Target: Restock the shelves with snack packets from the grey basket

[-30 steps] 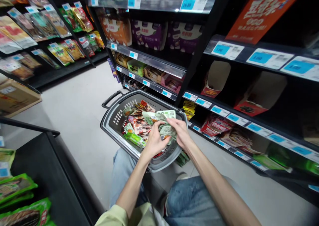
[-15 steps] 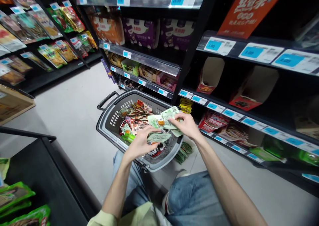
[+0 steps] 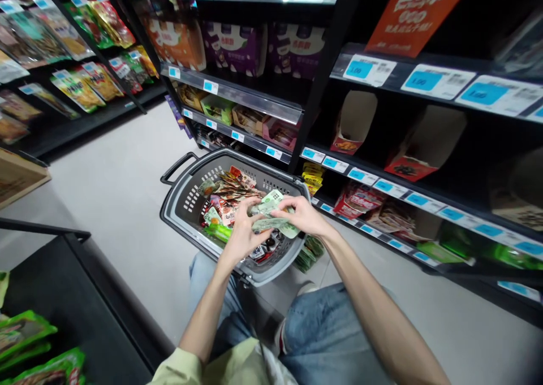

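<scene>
Over a grey shopping basket point(image 3: 180, 195), my two hands are close together on pale green snack packets point(image 3: 271, 208). My left hand point(image 3: 245, 230) grips the packets from the left, its thumb below and fingers above. From the right, my right hand point(image 3: 299, 212) pinches the green packets between thumb and fingers. Part of the packets is hidden behind my fingers. Inside the basket lie several small snack packets, among them red and white ones point(image 3: 227, 207) and a bright green one point(image 3: 218, 231).
Shelves with price tags and open snack boxes point(image 3: 411, 167) rise on the right. Purple cartons point(image 3: 235, 48) stand ahead. A bundle of green packets point(image 3: 309, 254) sits on the floor beside the basket. A black shelf point(image 3: 63, 294) is at left, a cardboard box point(image 3: 21, 176) beyond it.
My right hand has moved left, bringing its green packets against those in my left hand. The two hands are now nearly touching. The view has shifted slightly.
</scene>
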Demonstrator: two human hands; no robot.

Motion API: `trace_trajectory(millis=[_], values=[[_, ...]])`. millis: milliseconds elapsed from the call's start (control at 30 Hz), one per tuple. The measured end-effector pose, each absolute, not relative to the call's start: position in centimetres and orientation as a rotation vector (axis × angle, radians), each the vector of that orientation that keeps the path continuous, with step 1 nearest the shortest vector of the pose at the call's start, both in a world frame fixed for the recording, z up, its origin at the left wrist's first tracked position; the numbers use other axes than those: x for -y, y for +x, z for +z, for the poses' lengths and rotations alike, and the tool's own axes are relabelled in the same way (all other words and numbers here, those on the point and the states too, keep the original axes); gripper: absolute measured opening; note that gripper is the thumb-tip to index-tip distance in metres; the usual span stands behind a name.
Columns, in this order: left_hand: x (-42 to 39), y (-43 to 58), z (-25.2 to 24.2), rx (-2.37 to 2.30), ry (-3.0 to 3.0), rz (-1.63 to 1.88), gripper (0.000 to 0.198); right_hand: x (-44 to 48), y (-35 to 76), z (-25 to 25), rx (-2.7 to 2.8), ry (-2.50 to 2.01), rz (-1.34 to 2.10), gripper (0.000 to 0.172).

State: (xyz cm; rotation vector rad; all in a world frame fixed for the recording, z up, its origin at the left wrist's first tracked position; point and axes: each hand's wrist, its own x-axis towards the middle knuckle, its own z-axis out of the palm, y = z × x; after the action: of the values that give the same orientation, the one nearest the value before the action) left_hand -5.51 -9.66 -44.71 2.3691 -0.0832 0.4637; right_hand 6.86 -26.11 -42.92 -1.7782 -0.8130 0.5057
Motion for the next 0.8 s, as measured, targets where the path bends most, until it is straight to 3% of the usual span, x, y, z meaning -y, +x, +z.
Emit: trace_trajectory(millis=[167, 300, 433, 567, 667, 733, 800], values=[[9.7, -5.4, -45.9, -0.033, 2.343, 0.616, 0.016, 25.6, 6.6, -43.7, 0.635, -1.676, 0.473, 0.027], [9.7, -5.2, -46.9, -0.245, 2.217, 0.618, 0.028, 26.1, 7.3, -43.5, 0.44, -1.525, 0.363, 0.03], [9.3, -5.0, -47.0, -0.401, 1.892, 0.501, 0.033, 27.4, 7.5, -41.9, 0.359, -1.306, 0.241, 0.057], [9.6, -4.4, -46.7, -0.437, 1.554, 0.487, 0.045, 27.1, 5.7, -40.9, 0.353, -1.228, 0.371, 0.079], [10.6, -3.3, -46.5, -0.388, 1.396, 0.493, 0.054, 25.8, 4.0, -41.5, 0.5, -1.411, 0.485, 0.066], [11.4, -2.4, -46.3, -0.362, 1.287, 0.503, 0.059, 25.0, 3.4, -42.1, 0.595, -1.64, 0.347, 0.049], [12.1, -1.5, -46.0, -0.355, 1.171, 0.483, 0.06, 24.7, 3.4, -42.7, 0.63, -1.848, 0.106, 0.043]])
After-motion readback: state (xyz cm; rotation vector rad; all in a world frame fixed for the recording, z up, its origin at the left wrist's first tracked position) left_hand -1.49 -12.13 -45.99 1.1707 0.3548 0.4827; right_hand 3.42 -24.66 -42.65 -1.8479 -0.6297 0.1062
